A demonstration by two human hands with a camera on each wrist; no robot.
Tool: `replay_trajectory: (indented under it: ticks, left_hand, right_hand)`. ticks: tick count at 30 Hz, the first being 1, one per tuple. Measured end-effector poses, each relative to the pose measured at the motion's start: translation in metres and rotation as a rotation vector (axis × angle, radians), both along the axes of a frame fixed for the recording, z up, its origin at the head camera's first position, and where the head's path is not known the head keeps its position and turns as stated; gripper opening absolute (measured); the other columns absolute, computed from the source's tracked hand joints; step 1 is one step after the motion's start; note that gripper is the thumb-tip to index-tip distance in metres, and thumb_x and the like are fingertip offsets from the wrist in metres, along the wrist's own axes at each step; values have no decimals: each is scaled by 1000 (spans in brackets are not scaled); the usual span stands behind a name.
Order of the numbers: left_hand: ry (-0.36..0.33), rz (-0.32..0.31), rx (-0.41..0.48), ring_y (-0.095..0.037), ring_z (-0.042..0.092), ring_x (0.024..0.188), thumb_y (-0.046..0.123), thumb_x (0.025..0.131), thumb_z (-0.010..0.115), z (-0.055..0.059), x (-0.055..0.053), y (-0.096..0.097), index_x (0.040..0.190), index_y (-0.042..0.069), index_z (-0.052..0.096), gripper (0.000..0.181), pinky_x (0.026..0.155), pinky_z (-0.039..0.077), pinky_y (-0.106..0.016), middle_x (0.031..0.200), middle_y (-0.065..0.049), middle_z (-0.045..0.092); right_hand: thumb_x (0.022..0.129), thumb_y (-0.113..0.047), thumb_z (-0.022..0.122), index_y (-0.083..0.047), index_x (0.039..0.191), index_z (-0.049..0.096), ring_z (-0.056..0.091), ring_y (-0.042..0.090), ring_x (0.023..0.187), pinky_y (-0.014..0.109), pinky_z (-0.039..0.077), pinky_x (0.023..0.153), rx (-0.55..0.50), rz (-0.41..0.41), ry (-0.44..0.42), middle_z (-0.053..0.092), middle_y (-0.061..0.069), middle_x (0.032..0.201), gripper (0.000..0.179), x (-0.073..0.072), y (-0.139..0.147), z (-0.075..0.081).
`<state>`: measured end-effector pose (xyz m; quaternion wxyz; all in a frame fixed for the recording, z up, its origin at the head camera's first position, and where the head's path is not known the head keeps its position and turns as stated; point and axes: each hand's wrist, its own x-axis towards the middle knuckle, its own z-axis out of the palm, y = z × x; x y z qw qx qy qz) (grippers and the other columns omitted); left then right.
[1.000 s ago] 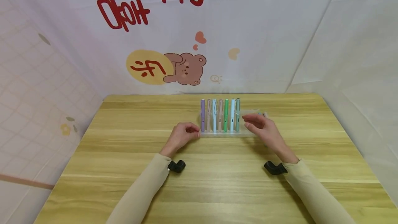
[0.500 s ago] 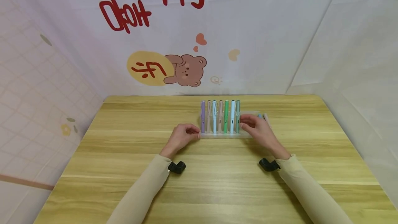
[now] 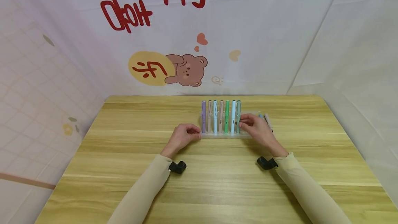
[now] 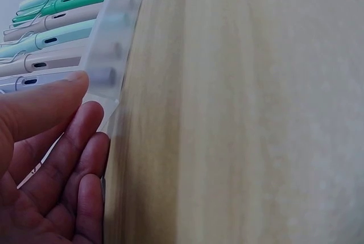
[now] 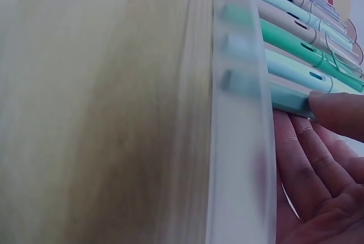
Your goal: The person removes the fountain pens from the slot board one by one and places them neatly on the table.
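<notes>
A clear pen rack (image 3: 222, 136) stands toward the back of the table, holding a row of several upright capped pens. From left to right they run from a purple pen (image 3: 204, 117) through beige, light blue and green (image 3: 227, 115) to a grey-green pen (image 3: 238, 113). My left hand (image 3: 185, 137) pinches the rack's left end, its thumb against the front beside the purple pen in the left wrist view. With thumb and fingers my right hand (image 3: 258, 132) pinches the lower part of the grey-green pen, whose foot sits behind the rack's frosted front (image 5: 242, 141).
Behind the right hand, a beige pen (image 3: 268, 122) and a blue pen (image 3: 260, 115) lean at the rack's right side, partly hidden. A printed white cloth wall (image 3: 255, 44) rises just behind the table's back edge. The wooden table (image 3: 214, 189) extends toward me.
My right hand has moved left along the rack to the grey-green pen and now pinches it. More of the beige pen behind it shows. The left hand stays at the rack's end.
</notes>
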<state>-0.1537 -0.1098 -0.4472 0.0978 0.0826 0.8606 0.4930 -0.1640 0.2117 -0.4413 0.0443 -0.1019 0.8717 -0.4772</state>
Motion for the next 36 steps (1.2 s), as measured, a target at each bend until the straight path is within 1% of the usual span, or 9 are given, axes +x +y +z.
replay_trajectory:
  ticks: [5,11,13,16,19,27,30,34,36]
  left_hand:
    - [-4,-9,0,-14,67,86,10,89,81,2,0,-1,102,7,79,13,82,53,-34,93,0,75]
    - [-12,-5,-7,-14,67,86,10,89,82,2,0,-2,102,8,79,14,83,54,-35,92,0,75]
    - [-10,0,-7,-14,66,86,10,89,82,2,0,-3,102,8,79,14,83,53,-35,92,0,75]
    - [-17,-2,-3,-14,66,87,10,89,81,1,0,-2,103,8,79,14,84,53,-35,93,0,75]
    - [-21,-6,-2,-14,67,87,9,89,82,1,0,-1,102,9,79,13,84,53,-35,93,1,75]
    - [-68,-5,52,-16,66,88,8,88,82,1,0,-2,105,5,78,18,82,53,-32,94,-2,74]
    - [-71,-11,68,-16,66,89,7,87,82,1,0,-2,106,4,77,20,83,53,-32,95,-4,74]
    - [-70,-17,88,-17,67,90,5,87,82,2,-1,-3,106,3,77,21,83,54,-32,97,-5,74]
    - [-70,-19,91,-17,68,90,5,87,82,3,-1,-2,106,3,77,20,83,54,-32,97,-5,75]
  right_hand:
    - [102,-17,68,4,128,63,70,34,109,42,56,91,-7,-27,3,72,19,116,34,1,-2,2]
    - [101,-16,70,4,126,62,70,33,109,25,55,86,-37,-46,17,72,19,116,33,0,-5,3]
    - [101,-16,70,5,125,62,70,34,108,21,54,85,-57,-49,25,72,20,116,33,0,-5,4]
    - [101,-15,70,6,124,62,70,34,108,18,54,85,-69,-64,39,72,21,115,32,1,-5,6]
    - [101,-16,70,5,122,63,70,33,107,18,53,85,-57,-90,56,72,20,114,31,3,-5,11]
    - [101,-21,70,2,123,63,69,31,107,13,50,83,-67,-110,99,72,19,115,33,9,0,25]
    - [101,-24,70,2,123,64,69,26,105,13,50,82,-68,-120,114,72,18,115,35,11,2,29]
    - [101,-27,71,1,124,65,68,12,100,13,51,82,-77,-132,114,72,17,116,37,14,4,34]
    - [101,-28,71,1,125,65,67,7,98,13,50,83,-86,-134,111,72,16,116,38,16,5,37]
